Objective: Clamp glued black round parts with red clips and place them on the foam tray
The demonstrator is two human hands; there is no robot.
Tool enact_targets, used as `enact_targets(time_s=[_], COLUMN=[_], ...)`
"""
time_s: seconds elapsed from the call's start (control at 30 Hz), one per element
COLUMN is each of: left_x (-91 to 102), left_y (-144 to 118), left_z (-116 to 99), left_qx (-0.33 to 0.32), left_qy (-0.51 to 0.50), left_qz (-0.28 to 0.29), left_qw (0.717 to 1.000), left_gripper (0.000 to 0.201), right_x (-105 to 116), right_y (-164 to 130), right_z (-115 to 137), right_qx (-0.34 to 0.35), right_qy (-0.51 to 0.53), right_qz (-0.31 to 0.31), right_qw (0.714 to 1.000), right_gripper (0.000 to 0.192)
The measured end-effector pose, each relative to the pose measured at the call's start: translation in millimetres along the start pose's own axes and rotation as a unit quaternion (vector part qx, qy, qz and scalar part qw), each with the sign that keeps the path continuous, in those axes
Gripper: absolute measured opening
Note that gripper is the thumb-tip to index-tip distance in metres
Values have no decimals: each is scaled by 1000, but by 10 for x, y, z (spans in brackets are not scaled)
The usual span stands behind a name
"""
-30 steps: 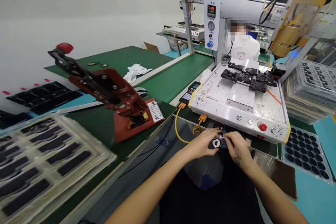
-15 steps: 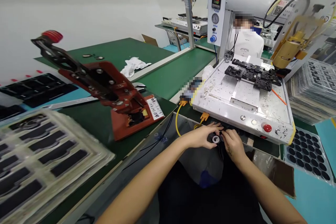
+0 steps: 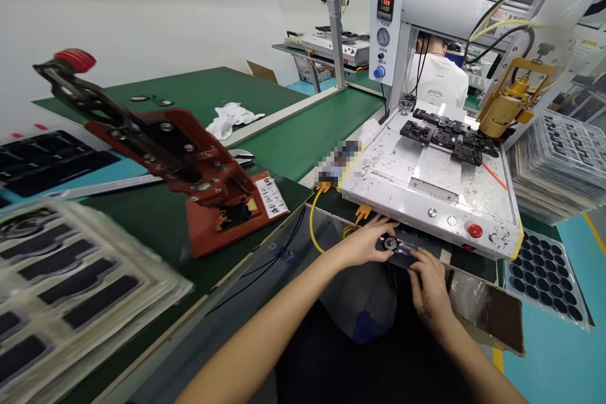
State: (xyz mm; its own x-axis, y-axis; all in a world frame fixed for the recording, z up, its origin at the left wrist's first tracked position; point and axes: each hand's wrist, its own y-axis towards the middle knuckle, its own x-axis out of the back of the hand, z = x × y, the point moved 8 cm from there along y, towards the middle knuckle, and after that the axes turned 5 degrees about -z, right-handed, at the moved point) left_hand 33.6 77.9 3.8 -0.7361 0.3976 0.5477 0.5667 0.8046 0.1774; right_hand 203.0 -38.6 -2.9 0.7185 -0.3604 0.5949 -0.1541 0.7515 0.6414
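In front of the white machine, my left hand is closed on a small black part with a round, pale-ringed centre. Its thumb and fingers grip the part's left side. From the part toward my right hand stretches a shiny translucent film. The fingertips of my right hand are closed on the film's right end, a short way from the black part.
The white bench machine carries black fixtures and a red button. To the left stand a red toggle press and stacked trays. A sheet of black discs lies right. A person in white sits behind.
My right hand has moved right and slightly down, away from my left. A translucent film now shows between them. The left hand still holds the black part; the whole view has shifted slightly.
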Motion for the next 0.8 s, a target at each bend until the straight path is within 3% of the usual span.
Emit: enact_targets(time_s=[0.13,0.27,0.43,0.5,0.6,0.67,0.8], left_x=[-14,42,52,-17,-152,-180,-148], left_y=[74,-130,-568,-699,-839,-913,-1070], left_z=[-58,-188,-350,-366,-388,-429,-523], left_qx=[12,30,98,144,202,220,248], left_qy=[7,-14,-82,-210,-425,-485,-531], left_qz=[-72,-123,-173,-185,-204,-221,-250], left_qw=[997,992,977,949,859,817,771], left_gripper=[27,31,39,42,52,56,64], right_x=[217,438,402,287,148,69,-112], right_y=[136,227,331,370,454,494,503], right_z=[-141,-301,-270,-214,-104,-54,13], right_qx=[-55,-188,-300,-345,-373,-387,-413], right_qy=[-9,72,208,295,368,395,446], right_qz=[-33,-50,29,66,88,90,110], right_qw=[998,978,930,889,847,828,786], right_gripper=[12,13,22,28,34,35,33])
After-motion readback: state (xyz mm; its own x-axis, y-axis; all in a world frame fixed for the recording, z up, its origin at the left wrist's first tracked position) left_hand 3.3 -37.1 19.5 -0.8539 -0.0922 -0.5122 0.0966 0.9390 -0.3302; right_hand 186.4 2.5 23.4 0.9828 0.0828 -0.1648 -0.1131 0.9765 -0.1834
